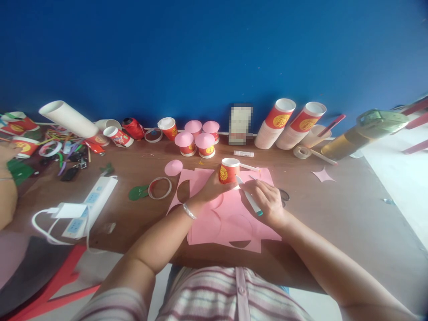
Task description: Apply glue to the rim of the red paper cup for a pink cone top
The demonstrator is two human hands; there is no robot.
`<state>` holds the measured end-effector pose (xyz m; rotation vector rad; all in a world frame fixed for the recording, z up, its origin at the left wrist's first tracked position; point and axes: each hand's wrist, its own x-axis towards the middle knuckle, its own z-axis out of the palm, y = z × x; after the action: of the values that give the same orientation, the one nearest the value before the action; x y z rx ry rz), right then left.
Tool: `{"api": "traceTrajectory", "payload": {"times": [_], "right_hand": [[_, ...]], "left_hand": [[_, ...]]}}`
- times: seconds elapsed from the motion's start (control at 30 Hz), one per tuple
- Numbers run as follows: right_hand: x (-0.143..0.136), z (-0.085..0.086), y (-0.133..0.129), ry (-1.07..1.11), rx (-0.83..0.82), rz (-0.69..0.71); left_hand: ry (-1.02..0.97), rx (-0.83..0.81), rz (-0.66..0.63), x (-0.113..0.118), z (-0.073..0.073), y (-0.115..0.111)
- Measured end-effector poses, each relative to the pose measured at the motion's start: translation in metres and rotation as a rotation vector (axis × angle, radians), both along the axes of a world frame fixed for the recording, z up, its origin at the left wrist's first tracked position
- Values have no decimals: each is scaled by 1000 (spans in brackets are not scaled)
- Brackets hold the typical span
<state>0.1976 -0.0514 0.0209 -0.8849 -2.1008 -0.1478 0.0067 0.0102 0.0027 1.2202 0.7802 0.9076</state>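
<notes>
My left hand (215, 183) grips a red paper cup (229, 171) with a white rim and a gold emblem, held upright above pink paper sheets (234, 223). In my right hand (268, 200) is a slim white pen-like tool (249, 197) with a teal end; its pointed tip is at the cup's right side. I cannot tell whether it is a knife or a marker. Dark scissor handles (285, 196) show beside my right hand. Behind the cup lies a white stick-like piece (249, 167). A loose pink paper cone (173, 167) rests left of the sheets.
Several red cups with pink cone tops (207, 140) stand behind. Stacked cups (276, 122) and a bottle (354, 136) are at right. Tape rolls (160, 188), a power strip (90, 207) with cables and clutter lie left. Another person's arm (7, 187) shows at the left edge.
</notes>
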Motion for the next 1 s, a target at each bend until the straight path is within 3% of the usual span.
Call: {"api": "traceTrajectory", "payload": {"times": [0.2,0.53,1.0], "right_hand": [[2,3,5,23,24,-58],[-2,5,6,20,28,-53],[-5,0,-1,-9,-45,32]], "left_hand": [[-20,5,-13,4,7,-1],[-40,14,-45,3,-1,2],[70,13,41,0,-4,0]]}}
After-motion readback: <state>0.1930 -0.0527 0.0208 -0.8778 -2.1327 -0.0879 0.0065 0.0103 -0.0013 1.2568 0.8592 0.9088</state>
